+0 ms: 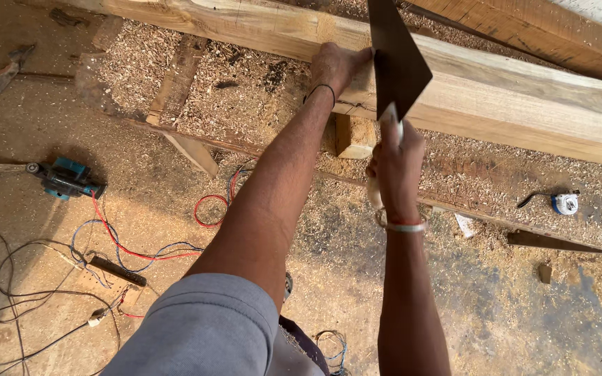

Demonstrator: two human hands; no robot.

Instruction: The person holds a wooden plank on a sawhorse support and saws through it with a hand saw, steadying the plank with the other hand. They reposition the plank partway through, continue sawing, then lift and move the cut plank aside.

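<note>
While the left hand point(334, 66) lies flat on the near face of the beam point(496, 90), fingers pressed against the wood just beside the saw point(397, 59), the right hand point(395, 163) has its grip wrapped tight around the saw's pale handle. From that grip the dark blade rises and crosses the beam's top edge, touching the left fingertips. A wooden block point(354, 136) sits under the beam, between the two wrists. Shavings point(238, 83) lie thick on the floor beyond the left hand. Well to the right of the grip lie a tape measure point(564, 202) and a second saw blade point(555, 242). Far to the left, a blue power tool point(66, 178) rests on the floor, with red and blue wires point(141, 247) looping toward the left arm.
</note>
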